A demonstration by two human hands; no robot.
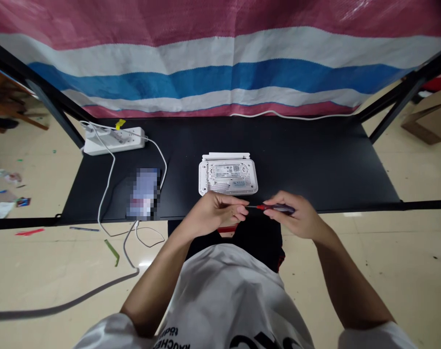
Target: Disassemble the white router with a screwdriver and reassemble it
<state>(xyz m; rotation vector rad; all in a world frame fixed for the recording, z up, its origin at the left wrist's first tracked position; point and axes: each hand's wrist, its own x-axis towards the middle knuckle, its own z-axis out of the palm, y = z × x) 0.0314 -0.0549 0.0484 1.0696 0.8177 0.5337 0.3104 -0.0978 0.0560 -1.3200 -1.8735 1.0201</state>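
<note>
Two hands meet just above the near edge of the black desk (315, 160). The right hand (296, 215) is closed on the dark handle of a red-shanked screwdriver (273, 207), pinching it between thumb and fingers, a hold that seems suited to fine control rather than force. The tool's long axis runs almost level from side to side, with its thin metal tip pointing toward the person's left. The left hand (215, 213) is curled, its fingertips right by that tip; whether it pinches something small there, I cannot tell. Just beyond the hands lies a white router (227, 177), upside down with its long axis also running sideways, so its label and vents face up, within easy reach. Its flat antennas lie folded toward the far side. Farther left, a white power strip (114, 140) sits near the back of the desk, its white cable (104, 194) trailing over the front edge beside a pixelated phone (143, 194).
</note>
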